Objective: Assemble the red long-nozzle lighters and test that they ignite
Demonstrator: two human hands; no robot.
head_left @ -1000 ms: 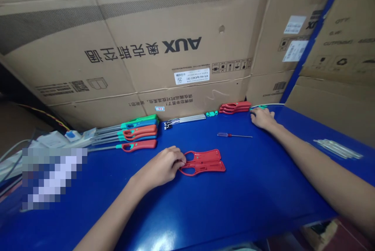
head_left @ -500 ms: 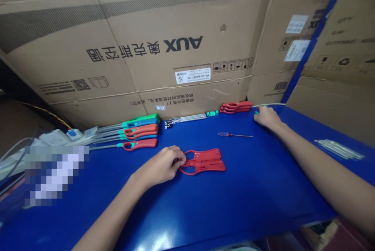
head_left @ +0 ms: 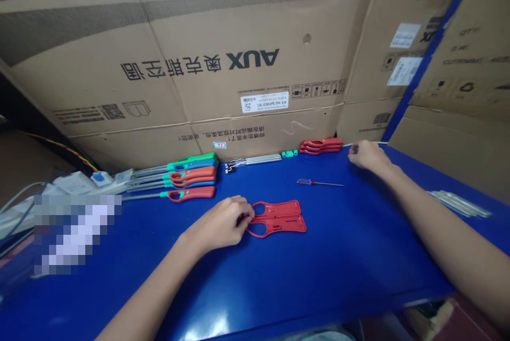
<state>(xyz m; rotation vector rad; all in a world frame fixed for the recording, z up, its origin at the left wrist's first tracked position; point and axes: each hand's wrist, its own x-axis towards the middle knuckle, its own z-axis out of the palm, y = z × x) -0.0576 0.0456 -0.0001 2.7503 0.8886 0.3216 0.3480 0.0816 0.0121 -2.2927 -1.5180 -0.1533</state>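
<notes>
Your left hand (head_left: 218,222) curled at the ring end of the red plastic handle shells (head_left: 281,219) on the blue bench (head_left: 342,256) (light and stiff, best held by the flat body), its grip unclear; your right hand (head_left: 368,155) showed no clear grasp either.

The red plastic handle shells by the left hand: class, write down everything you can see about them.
Two flat, matte red plastic handle shells lie side by side on the blue tabletop, close together and fanning slightly apart to the right. Each has an open oval loop at its left end. The left hand curls against that end, touching the shells. Neither shell shows a green grip.
</notes>
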